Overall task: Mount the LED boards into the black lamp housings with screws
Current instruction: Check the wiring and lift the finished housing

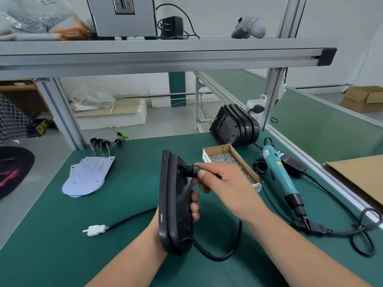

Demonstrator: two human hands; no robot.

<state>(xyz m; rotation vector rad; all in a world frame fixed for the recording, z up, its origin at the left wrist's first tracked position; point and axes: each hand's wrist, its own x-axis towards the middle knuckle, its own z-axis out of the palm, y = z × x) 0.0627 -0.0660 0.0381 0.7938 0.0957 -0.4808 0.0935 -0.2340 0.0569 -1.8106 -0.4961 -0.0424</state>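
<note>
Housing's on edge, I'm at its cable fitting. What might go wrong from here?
The right hand pinches the cable fitting just in front of the open screw box; a slip could knock it and spill screws. The left hand holds the lamp housing on edge, with the black cable looped below; a tug could snag it or drag the white connector.

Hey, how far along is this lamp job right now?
Early. Done: a cable with a white plug seems already fed through the housing. In hand: left hand holds that housing on edge, right hand pinches the black fitting on its back. Left: boards lie stacked, screws sit in their box, screwdriver lies untouched, more housings wait behind.
</note>
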